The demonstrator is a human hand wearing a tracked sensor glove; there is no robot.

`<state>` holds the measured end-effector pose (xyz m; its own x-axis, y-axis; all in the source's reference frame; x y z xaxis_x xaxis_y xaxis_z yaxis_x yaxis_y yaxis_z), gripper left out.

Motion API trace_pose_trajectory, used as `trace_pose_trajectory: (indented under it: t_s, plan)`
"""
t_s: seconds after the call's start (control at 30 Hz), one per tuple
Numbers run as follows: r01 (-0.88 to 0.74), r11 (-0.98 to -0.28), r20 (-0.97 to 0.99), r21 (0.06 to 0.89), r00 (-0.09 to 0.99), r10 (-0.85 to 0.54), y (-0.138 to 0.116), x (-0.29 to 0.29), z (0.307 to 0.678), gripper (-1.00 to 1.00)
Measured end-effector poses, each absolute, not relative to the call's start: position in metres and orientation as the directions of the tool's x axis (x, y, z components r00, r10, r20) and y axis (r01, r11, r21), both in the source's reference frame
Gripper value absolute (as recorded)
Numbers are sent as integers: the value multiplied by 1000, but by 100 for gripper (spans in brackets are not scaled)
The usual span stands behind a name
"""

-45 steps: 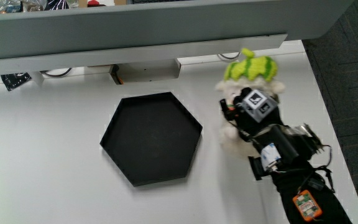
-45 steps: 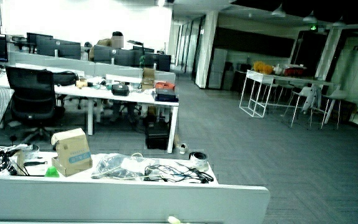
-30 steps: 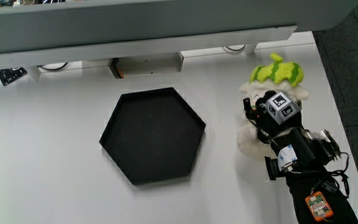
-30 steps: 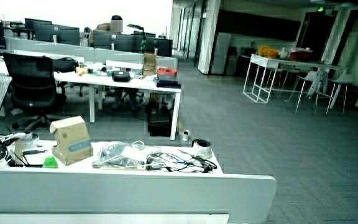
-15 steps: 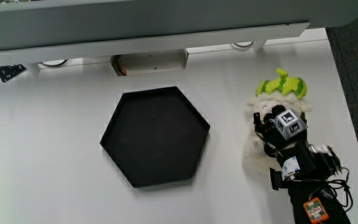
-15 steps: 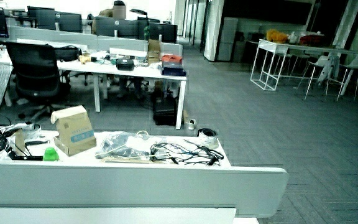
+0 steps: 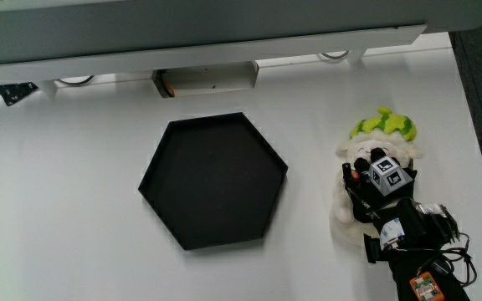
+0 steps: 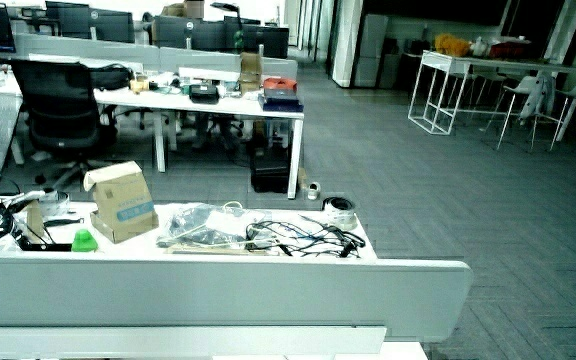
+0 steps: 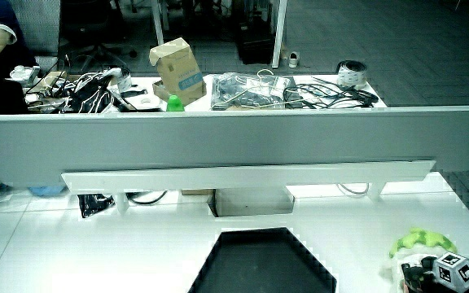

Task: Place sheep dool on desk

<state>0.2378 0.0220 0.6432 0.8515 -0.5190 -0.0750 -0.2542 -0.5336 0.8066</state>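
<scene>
The sheep doll [image 7: 347,209], white and fluffy with a green striped cap [image 7: 383,125], lies on the white table [image 7: 74,184] beside the black hexagonal tray [image 7: 212,180], close to the table's edge. The hand [image 7: 373,191] rests on top of the doll with its fingers curled around the body, and the patterned cube [image 7: 389,174] faces upward. In a side view the doll's green cap [image 9: 420,242], the hand [image 9: 428,277] and the tray [image 9: 271,260] show at the near edge of the picture. The doll's face is hidden under the hand.
A grey partition [image 7: 224,33] with a white ledge runs along the table farther from the person than the tray. A small black packet [image 7: 13,90] lies under that ledge. One side view shows only the partition [image 8: 218,290] and the office.
The hand has carried the doll nearer to the person, away from the partition, and lower onto the table beside the tray. The tray has not moved.
</scene>
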Motion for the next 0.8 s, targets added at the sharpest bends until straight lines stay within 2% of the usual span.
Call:
trace_pose_trajectory:
  t_s: [0.03,0.13,0.2,0.33,0.53,0.57,0.73,0.8]
  plan:
    - [-254,-521,-64,815,854,-516,24,239,647,-55]
    - [-250,-559,-82,791,861,-502,30,240,647,-70]
    - [-239,-550,-77,800,869,-489,33,243,649,-80]
    - [-217,-585,-100,781,882,-460,37,247,648,-100]
    - [-205,-563,-68,801,903,-425,42,260,658,-100]
    - [-204,-581,-69,788,908,-412,42,261,654,-100]
    - [-221,-578,-5,785,932,-363,46,271,653,-100]
    - [-212,-606,-16,767,937,-348,48,272,647,-100]
